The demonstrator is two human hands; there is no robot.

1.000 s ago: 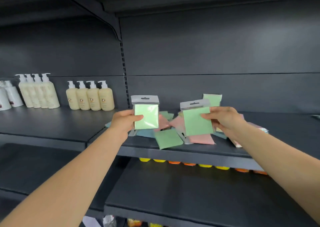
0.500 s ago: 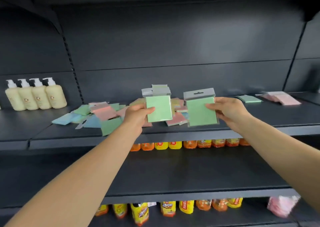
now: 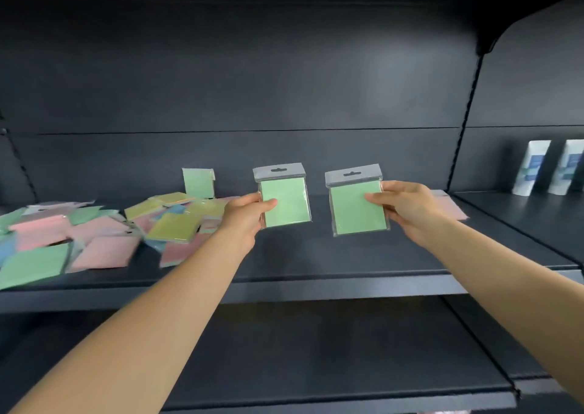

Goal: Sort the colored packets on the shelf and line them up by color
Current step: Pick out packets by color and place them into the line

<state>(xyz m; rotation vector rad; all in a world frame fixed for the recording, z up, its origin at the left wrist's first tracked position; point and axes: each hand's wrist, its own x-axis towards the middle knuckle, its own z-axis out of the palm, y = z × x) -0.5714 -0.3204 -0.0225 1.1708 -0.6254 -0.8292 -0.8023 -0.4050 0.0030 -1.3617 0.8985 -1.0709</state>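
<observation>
At the left end of the shelf [image 3: 316,255] lies a loose heap of packets [image 3: 104,230] in pink, green, yellow and blue, with one green packet [image 3: 198,182] standing against the back wall. The left hand [image 3: 245,214] pinches a green packet [image 3: 284,202] upright above mid-shelf. Just beside it, the right hand [image 3: 407,208] pinches another green packet [image 3: 357,206]. A pink packet [image 3: 452,206] lies behind that hand. White tubes [image 3: 550,167] stand on the neighbouring shelf at far right.

2 green pkts [image 3: 286,202] upright, held; mixed pile [image 3: 104,233] left.
</observation>
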